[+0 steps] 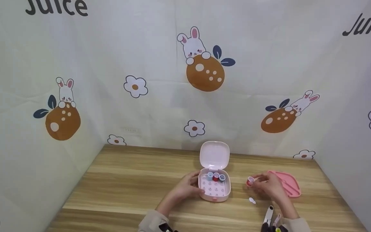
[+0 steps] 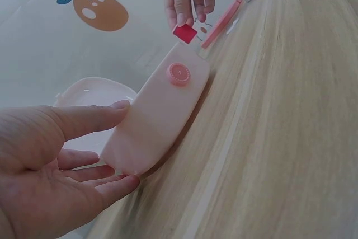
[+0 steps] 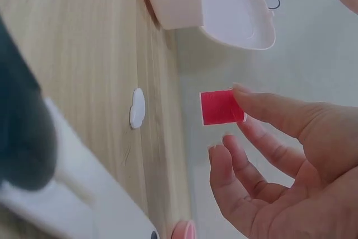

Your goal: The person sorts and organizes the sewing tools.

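A small pink box (image 1: 215, 198) stands on the wooden table with its lid (image 1: 214, 155) raised. Inside, along the back row of pegs, are a light blue thread spool (image 1: 210, 176), a red one (image 1: 216, 177) and a dark one (image 1: 222, 178). My left hand (image 1: 187, 186) holds the box by its left side, thumb at the front edge, as the left wrist view also shows. To the right of the box, my right hand (image 1: 269, 184) pinches a red thread spool (image 3: 219, 107) between thumb and fingers, above the table.
Behind the right hand lies a pink tray-like lid (image 1: 293, 187). A small white flat piece (image 1: 252, 200) sits between box and hand. Nearer are scissors (image 1: 268, 216) with dark handles. A printed cloth wall (image 1: 159, 112) closes off the back and sides.
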A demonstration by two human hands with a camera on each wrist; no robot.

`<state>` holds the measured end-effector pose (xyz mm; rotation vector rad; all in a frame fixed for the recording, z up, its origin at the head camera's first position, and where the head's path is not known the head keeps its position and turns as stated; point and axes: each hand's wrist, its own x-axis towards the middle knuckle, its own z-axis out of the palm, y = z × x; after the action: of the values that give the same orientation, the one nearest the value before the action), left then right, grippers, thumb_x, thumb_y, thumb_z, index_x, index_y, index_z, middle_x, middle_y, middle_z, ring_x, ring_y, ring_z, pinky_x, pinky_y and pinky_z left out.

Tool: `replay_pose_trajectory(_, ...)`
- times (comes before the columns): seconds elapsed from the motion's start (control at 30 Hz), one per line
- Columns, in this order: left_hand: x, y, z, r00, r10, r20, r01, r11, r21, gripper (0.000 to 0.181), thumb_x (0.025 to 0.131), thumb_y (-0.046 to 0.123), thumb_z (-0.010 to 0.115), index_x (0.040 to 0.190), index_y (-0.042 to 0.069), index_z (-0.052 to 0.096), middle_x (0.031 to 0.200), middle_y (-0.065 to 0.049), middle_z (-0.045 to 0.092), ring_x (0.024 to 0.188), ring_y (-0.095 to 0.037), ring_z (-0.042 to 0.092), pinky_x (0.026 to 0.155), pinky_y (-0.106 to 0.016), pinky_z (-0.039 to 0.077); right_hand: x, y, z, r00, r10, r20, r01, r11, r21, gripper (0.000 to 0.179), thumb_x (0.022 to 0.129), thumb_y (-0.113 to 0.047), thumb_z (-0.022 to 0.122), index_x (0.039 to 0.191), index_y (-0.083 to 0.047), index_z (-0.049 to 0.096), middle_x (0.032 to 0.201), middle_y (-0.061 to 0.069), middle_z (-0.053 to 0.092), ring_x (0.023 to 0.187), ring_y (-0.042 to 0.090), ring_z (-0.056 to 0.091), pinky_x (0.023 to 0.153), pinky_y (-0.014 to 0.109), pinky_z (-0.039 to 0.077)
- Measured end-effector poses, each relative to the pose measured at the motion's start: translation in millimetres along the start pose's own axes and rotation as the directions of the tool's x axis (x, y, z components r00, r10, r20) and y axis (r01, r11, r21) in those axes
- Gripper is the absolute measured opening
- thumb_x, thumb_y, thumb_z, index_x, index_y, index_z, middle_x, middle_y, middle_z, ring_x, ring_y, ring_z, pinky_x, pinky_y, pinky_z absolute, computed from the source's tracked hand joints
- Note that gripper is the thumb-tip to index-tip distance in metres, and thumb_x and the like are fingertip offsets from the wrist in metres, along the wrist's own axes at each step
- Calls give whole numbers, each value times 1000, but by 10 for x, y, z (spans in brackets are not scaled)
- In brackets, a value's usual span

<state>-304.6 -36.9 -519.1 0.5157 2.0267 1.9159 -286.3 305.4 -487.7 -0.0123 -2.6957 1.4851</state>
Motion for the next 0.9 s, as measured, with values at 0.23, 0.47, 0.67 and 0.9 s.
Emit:
replay_pose_trajectory(0.23,-1,-4,1,1000,2,-7,-2,1000,18,81,82,-13,73,155,-10,39,157,-39,40,148,-51,41,98,-41,62,-4,-61,34,1000,-15,-15,14,1000,-22,27,85,2,77,111,8,75,90,10,72,73,19,64,59,28,57)
replay_pose_trajectory(0.47,-2,-9,16,1000,0,-12,0,1000,-3,82,80,-15,72,156,-10,39,158,-39,39,149,-52,39,104,-45,59,-4,-121,101,999,-46,-29,46,999,-6,25,82,4,76,107,9,76,88,10,72,76,18,64,60,27,56)
replay_pose_trajectory(0.67,15,-28,26,1000,18,6,-18,1000,-12,84,80,-15,70,156,-13,35,157,-40,40,149,-52,38,114,-49,51,6,-183,181,998,-62,-20,62,998,4,23,85,2,75,107,9,75,86,9,72,77,16,61,63,24,54)
replay_pose_trajectory(0.9,17,-24,0,1000,21,5,-21,1000,-15,84,79,-16,70,156,-12,36,158,-40,38,148,-52,39,101,-41,60,20,-312,284,999,-32,-7,32,999,42,25,86,-1,77,108,12,73,90,12,69,76,18,61,63,26,55)
